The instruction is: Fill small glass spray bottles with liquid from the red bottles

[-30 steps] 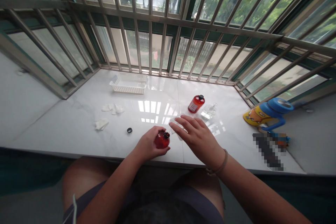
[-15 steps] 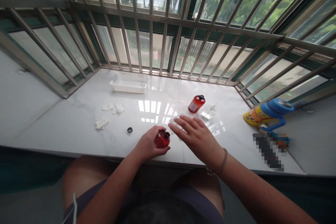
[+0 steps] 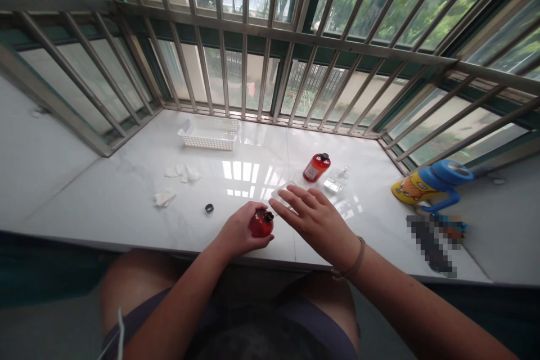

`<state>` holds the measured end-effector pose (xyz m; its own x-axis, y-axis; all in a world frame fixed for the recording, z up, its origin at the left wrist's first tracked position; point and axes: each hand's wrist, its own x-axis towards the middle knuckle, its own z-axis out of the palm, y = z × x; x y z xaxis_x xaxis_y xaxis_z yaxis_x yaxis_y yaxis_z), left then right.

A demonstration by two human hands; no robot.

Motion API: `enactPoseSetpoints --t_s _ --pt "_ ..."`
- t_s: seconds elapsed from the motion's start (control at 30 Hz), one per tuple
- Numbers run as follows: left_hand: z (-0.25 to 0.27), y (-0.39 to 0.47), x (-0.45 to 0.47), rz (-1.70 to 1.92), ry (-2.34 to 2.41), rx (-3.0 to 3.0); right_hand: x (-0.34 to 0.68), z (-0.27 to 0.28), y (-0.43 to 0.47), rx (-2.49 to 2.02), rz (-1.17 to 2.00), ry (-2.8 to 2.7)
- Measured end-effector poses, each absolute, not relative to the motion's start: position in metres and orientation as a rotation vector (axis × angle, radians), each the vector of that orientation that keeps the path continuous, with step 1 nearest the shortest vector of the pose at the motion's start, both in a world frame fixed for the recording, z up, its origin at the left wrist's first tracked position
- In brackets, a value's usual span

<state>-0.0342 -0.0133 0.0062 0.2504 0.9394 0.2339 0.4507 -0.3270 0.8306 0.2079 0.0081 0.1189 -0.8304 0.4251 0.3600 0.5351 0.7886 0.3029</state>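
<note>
My left hand is wrapped round a red bottle with a dark neck, held just above the near edge of the white counter. Just to its right hovers my right hand, fingers stretched out, with nothing visible in it; its thumb is hidden. Partly covered by those fingers is a clear, flat-looking thing whose kind I cannot tell. A black ring-shaped cap lies left of the held bottle. Behind my right hand are a second red bottle with a dark cap and a clear glass bottle.
A white perforated basket stands at the back left. Crumpled white tissues lie on the left. A blue and yellow flask with a handle leans at the right, beside blurred-out items. Metal bars line the window behind.
Almost nothing differs. The whole view has shifted very slightly, and both hands keep nearly the same pose, the left still round the red bottle.
</note>
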Motion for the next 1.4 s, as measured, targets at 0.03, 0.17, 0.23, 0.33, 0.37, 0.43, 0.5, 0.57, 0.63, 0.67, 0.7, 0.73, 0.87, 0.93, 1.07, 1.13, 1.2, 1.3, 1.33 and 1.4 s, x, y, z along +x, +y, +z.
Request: enactPoseSetpoints --t_s 0.03,0.17,0.23,0.33,0.37,0.43,0.5,0.57,0.63,0.67,0.7,0.73,0.87,0.93,1.07,1.13,1.2,1.3,1.33,1.4 --pt "0.0058 -0.0133 -0.0343 0.993 1.262 1.895 0.2079 0.1192 0.0081 -0.737 -0.587 -2.706" --pt "0.0051 -0.0131 -0.0341 0.991 1.254 1.901 0.2078 0.1202 0.0082 -0.71 -0.621 -2.697" --pt "0.0053 -0.0131 -0.0339 0.988 1.254 1.9 0.2076 0.1209 0.0081 -0.7 -0.634 -2.691" --pt "0.0061 -0.013 -0.0337 0.984 1.25 1.896 0.2067 0.1223 0.0082 -0.689 -0.644 -2.681" --pt "0.0064 -0.013 -0.0337 0.982 1.248 1.896 0.2063 0.1228 0.0083 -0.686 -0.646 -2.677" --pt "0.0069 -0.0129 -0.0338 0.98 1.245 1.898 0.2056 0.1235 0.0086 -0.681 -0.654 -2.672" --pt "0.0071 -0.0129 -0.0339 0.978 1.246 1.897 0.2051 0.1239 0.009 -0.676 -0.66 -2.672" --pt "0.0073 -0.013 -0.0341 0.974 1.247 1.892 0.205 0.1242 0.0093 -0.668 -0.662 -2.674" --pt "0.0075 -0.0131 -0.0343 0.973 1.248 1.887 0.2053 0.1243 0.0096 -0.657 -0.661 -2.673" --pt "0.0076 -0.0131 -0.0344 0.975 1.247 1.885 0.2055 0.1243 0.0098 -0.65 -0.662 -2.67" --pt "0.0079 -0.0131 -0.0345 0.976 1.247 1.884 0.2058 0.1243 0.0099 -0.643 -0.664 -2.667" --pt "0.0081 -0.0131 -0.0345 0.976 1.246 1.883 0.206 0.1243 0.0101 -0.637 -0.668 -2.663" --pt "0.009 -0.0133 -0.0343 0.981 1.239 1.88 0.2069 0.1247 0.0108 -0.614 -0.696 -2.661" --pt "0.0089 -0.0134 -0.0343 0.986 1.237 1.875 0.2072 0.1251 0.0111 -0.606 -0.703 -2.664" --pt "0.008 -0.0129 -0.0345 0.991 1.232 1.872 0.2074 0.126 0.0118 -0.597 -0.702 -2.672" --pt "0.0077 -0.0127 -0.0347 0.995 1.226 1.875 0.2075 0.1263 0.0121 -0.589 -0.706 -2.672" --pt "0.0078 -0.0127 -0.0349 0.998 1.223 1.874 0.2076 0.1265 0.0125 -0.577 -0.711 -2.668" --pt "0.008 -0.013 -0.0352 0.995 1.222 1.864 0.2079 0.1267 0.0131 -0.573 -0.713 -2.666" --pt "0.008 -0.0132 -0.0353 0.994 1.222 1.862 0.2079 0.1268 0.0132 -0.573 -0.714 -2.666" --pt "0.0081 -0.0133 -0.0354 0.997 1.221 1.86 0.208 0.1272 0.0134 -0.569 -0.715 -2.668"
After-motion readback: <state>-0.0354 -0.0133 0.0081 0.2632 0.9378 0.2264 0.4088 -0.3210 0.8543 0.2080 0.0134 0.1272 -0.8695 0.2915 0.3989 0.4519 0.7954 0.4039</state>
